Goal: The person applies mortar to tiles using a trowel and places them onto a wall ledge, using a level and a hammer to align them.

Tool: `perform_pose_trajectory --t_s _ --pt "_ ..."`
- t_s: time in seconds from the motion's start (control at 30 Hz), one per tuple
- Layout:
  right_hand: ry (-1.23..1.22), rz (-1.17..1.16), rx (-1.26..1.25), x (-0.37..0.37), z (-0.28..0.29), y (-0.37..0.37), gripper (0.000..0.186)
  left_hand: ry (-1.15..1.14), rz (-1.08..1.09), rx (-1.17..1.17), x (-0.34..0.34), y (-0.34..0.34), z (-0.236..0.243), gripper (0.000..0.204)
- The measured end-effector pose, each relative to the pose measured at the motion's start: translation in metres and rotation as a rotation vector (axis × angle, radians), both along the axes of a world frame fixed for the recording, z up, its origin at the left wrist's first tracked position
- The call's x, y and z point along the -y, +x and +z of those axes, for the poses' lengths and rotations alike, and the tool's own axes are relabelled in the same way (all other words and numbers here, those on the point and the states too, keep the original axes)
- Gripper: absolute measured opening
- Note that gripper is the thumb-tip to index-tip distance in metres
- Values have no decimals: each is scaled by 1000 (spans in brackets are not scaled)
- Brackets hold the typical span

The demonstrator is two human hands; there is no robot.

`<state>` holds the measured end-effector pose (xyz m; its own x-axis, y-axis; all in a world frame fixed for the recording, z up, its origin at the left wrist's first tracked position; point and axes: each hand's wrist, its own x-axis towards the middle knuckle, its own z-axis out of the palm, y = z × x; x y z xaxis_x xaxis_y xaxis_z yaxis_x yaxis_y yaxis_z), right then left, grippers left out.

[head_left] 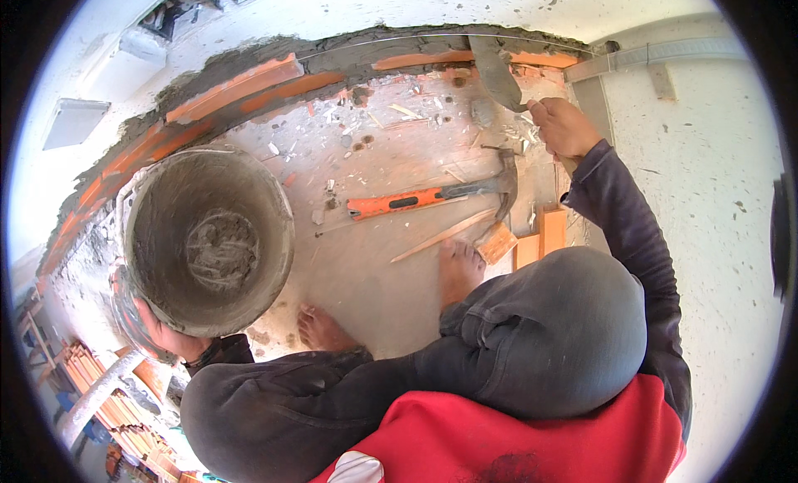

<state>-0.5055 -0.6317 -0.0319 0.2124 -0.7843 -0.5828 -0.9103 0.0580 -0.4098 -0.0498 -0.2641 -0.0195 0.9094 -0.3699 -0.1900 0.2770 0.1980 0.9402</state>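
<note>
Over my feed I see a grey bucket (156, 225) left, a grey trowel (497, 74) far right, an orange-and-black hammer handle (428, 196), orange bricks (237, 89) and a grey-speckled white wall (690, 159) right.

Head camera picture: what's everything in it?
Round bucket: 1, grey, left
Mortar lump: 1, grey, inside bucket
Flat metal trowel: 1, grey, upper right
Metal hammer: 1, orange handle, centre
Long flat bricks: several, orange, along white wall
Taut string: 1, white, along bricks
Thin wooden stick: 1, tan, below hammer
Short wooden block: 1, tan, below hammer's head
Stacked bars: many, orange, lower left
Trousered legs: 2, dark grey, bottom
Feet: 2, bare, below hammer
Left grip: 1, bare, at bucket's side
Right grip: 1, bare, holding trowel
</note>
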Motion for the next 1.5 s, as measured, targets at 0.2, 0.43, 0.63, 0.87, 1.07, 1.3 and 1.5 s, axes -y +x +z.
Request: perform_pose_trajectory --t_s 0.2,0.43,0.63,0.87,1.07,1.3,1.5 --pt "-66 -8 11 -15 6 26 53 -59 -64 14 -7 5 -6 50" --pt "-117 163 -21 -22 9 43 49 -184 -126 -73 -10 9 -9 49" --pt "-481 526 -112 -23 -6 60 41 -176 -103 -95 -11 9 -10 49" --pt "-480 460 -383 -20 11 22 38 -179 -104 -95 -10 10 -7 49" --pt "-184 276 -91 -26 3 50 40 -194 -73 -65 1 2 -5 50" --pt "-261 500 56 -36 -9 110 39 -308 -258 -160 -5 5 -8 52" --pt "-283 579 135 -60 25 123 29 -242 -173 -115 10 -1 -5 53"
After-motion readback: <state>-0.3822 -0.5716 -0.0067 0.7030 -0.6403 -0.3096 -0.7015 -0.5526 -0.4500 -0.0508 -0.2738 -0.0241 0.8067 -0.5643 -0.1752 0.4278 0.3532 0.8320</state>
